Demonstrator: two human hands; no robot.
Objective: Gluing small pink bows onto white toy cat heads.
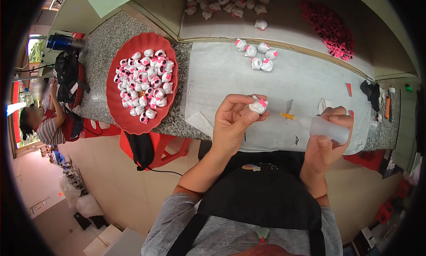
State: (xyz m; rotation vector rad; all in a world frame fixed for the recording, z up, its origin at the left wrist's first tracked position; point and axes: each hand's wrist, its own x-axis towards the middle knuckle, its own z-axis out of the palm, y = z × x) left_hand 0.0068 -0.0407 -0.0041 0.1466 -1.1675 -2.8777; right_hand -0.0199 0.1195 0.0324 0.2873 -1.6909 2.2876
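Between the thumb and fingers of my left hand (234, 125) is a small white cat-head figurine (258, 106) with a pink bow. My right hand (327, 145) is wrapped round a translucent squeeze bottle (329, 130). Its orange needle tip (287, 116) points left toward the figurine and stays a little apart from it. Both hands are over a white sheet (213, 78) on the worktop. Farther back on that sheet sits a small group of similar cat-head figurines (267, 65).
A red scalloped tray (114, 100) heaped with white and pink figurines stands at left. On the shelf behind are more white figurines (228, 0) and a pile of small pink parts (330, 31). A red stool (166, 149) is below the tray. Another person (51, 127) sits far left.
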